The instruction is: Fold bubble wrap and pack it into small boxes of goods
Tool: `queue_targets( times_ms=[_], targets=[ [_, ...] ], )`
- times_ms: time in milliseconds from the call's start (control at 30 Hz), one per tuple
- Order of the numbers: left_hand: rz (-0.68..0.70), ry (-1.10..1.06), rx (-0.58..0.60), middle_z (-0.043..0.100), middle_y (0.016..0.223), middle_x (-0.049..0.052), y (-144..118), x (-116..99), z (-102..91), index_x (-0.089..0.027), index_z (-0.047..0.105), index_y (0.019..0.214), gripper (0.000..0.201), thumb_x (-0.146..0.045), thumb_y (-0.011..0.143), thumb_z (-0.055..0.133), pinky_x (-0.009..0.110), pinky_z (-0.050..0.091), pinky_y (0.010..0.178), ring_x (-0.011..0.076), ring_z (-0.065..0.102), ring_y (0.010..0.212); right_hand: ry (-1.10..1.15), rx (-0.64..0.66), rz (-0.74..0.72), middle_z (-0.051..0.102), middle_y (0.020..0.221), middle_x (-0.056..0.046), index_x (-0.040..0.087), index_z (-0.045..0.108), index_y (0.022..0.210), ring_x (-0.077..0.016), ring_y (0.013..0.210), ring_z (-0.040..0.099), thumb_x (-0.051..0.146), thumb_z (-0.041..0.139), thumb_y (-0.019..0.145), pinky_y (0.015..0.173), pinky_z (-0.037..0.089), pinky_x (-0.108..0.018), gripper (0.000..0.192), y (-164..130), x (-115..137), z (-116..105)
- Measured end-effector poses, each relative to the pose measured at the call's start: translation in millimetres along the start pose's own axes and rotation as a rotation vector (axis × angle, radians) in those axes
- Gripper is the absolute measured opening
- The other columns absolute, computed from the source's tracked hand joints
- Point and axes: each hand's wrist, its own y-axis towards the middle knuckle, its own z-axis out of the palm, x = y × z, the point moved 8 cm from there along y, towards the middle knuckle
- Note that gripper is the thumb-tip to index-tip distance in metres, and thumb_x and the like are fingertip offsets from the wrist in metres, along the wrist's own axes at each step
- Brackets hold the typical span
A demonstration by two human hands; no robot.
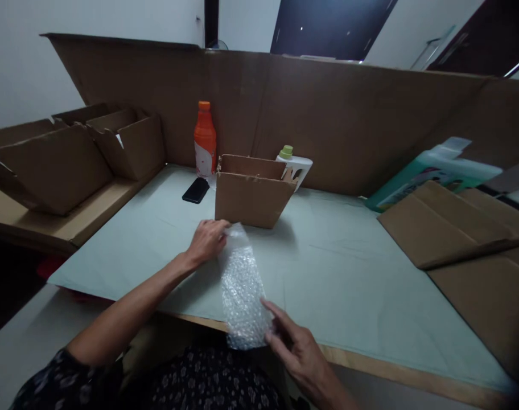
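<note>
Grip: my left hand [206, 240] and right hand [296, 347] pinch the bubble wrap [241, 296] ends, at the table's [349, 267] front edge.
Progress: box [251, 193] open, nothing wrapped yet.

Dim, grainy picture; dark vignetted corners; wide-angle bending at edges.

Both hands [207, 240] [294, 347] hold bubble wrap [241, 296] over table [349, 273].

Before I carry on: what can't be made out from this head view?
- Inside of the small cardboard box: hidden by its front wall.
- White bottle: lower part behind that box.
- Bubble wrap: wrapped contents, if any, too blurred.
- Green jug: partly covered by flattened cardboard.
</note>
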Motion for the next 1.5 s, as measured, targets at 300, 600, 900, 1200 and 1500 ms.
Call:
queue_targets(
  times_ms=[300,600,900,1200,1500],
  targets=[
    [0.343,-0.261,0.326,0.064,0.132,0.009,-70.4,-54.3,-6.2,-0.023,0.059,0.131,0.05,-0.027,0.083,0.069,0.044,0.046,0.107,0.0268,0.057,0.124,0.498,0.161,0.255,0.067,0.081,-0.004,0.02,0.071,0.11,-0.02,0.076,0.065,0.052,0.067,0.085,0.07,0.05,-0.032,0.041,-7.8,-12.3,18.3],
    [0.11,-0.462,0.005,0.071,0.11,0.007,-148.8,-63.8,-1.3,-0.027,0.048,0.141,0.045,-0.018,0.096,0.051,0.039,0.055,0.088,0.0211,0.066,0.1,0.888,0.092,0.132,0.072,0.101,-0.008,0.022,0.057,0.131,-0.013,0.073,0.065,0.044,0.069,0.089,0.063,0.05,-0.025,0.049,5.4,-5.7,17.9],
    [-0.085,-0.256,0.0,0.068,0.084,0.002,-102.8,-30.0,28.0,-0.018,0.052,0.138,0.048,-0.018,0.09,0.053,0.033,0.052,0.071,0.0188,0.062,0.073,-0.283,-0.249,-0.484,0.069,0.122,-0.01,0.023,0.061,0.125,-0.0241,0.113,0.063,0.012,0.056,0.093,0.093,0.055,-0.041,0.034,12.1,36.2,-26.9],
    [0.025,-0.167,-0.119,0.065,0.118,0.012,-108.1,-44.0,8.7,-0.02,0.045,0.14,0.047,-0.025,0.095,0.057,0.044,0.052,0.09,0.0263,0.06,0.105,-0.665,-0.068,-0.595,0.069,0.127,-0.014,0.014,0.066,0.115,-0.0311,0.116,0.062,0.007,0.052,0.093,0.091,0.052,-0.048,0.027,56.0,34.8,6.5],
    [0.039,-0.313,0.009,0.068,0.092,0.006,-113.4,-51.7,17.3,-0.02,0.049,0.137,0.045,-0.014,0.093,0.051,0.039,0.05,0.079,0.022,0.059,0.085,-0.468,-0.143,-0.422,0.075,0.106,-0.009,0.02,0.066,0.118,-0.0231,0.094,0.068,0.02,0.052,0.098,0.082,0.052,-0.039,0.024,62.4,33.6,-20.5]
  ],
)
